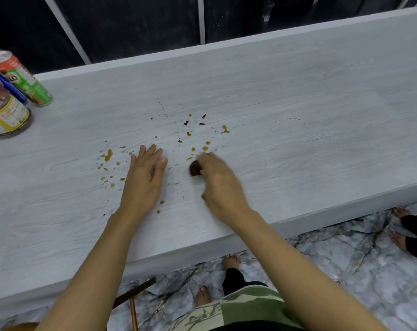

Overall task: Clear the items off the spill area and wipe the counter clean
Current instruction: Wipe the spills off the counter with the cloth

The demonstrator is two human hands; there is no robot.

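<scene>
Spatter [107,155] of ochre drops and dark flecks lies across the middle of the pale wood-grain worktop [298,91], seen from the head view. The left hand [146,174] rests flat among the drops, fingers straight and close together, holding nothing. Just beside it, the right hand [217,180] is blurred, its fingers curled over a small dark brown lump [195,168] that touches the worktop; what the lump is I cannot tell. Well apart at the far left stand a green can [23,80], a blue can [9,88] and a red-lidded jar [4,111], bunched together.
</scene>
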